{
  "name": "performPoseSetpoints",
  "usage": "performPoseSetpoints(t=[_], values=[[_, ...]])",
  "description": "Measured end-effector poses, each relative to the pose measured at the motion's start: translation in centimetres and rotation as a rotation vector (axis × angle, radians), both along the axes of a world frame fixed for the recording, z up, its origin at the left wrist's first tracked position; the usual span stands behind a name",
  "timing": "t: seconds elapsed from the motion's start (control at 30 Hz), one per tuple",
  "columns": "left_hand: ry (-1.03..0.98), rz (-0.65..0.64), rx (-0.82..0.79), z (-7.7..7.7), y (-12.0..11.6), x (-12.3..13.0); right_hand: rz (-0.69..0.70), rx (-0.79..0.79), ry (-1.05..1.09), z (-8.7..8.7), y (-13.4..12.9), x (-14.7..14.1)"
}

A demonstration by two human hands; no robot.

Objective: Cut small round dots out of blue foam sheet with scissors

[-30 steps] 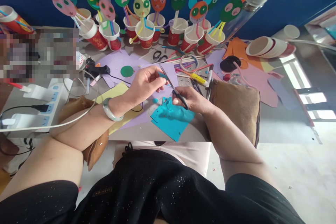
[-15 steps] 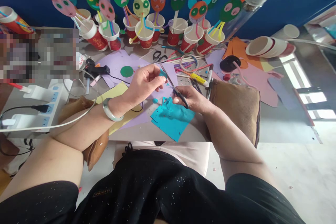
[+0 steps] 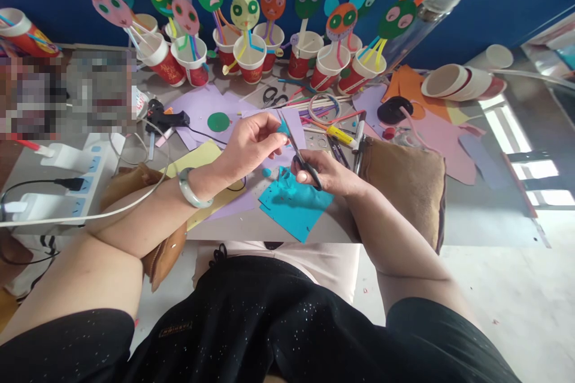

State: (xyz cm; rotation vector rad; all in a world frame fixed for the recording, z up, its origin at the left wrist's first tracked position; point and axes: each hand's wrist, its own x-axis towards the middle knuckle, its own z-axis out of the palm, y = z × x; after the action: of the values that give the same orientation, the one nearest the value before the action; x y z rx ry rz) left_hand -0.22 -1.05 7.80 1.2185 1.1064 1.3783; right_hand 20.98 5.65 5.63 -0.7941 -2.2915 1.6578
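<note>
Barely any change in the last second, blue scrap (image 3: 283, 127) just turned slightly, so I'd guess snipping's ongoing. Left hand (image 3: 251, 145) pinches it near frame centre; right hand's (image 3: 333, 175) curled round scissors (image 3: 306, 166), can't tell if they're touching it.

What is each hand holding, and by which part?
The right hand holds scissors by black handles; the left hand holds a small blue piece, its gripped part hidden.

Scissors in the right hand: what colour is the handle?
Black; the scissors handle shows best in the head view.
</note>
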Motion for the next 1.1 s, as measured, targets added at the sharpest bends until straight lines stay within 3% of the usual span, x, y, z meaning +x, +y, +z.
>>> performPoseSetpoints(t=[1.1], values=[[0.024,-0.016,-0.029,0.13,-0.24,0.22,0.007,0.001,0.021,0.16,-0.01,0.14]])
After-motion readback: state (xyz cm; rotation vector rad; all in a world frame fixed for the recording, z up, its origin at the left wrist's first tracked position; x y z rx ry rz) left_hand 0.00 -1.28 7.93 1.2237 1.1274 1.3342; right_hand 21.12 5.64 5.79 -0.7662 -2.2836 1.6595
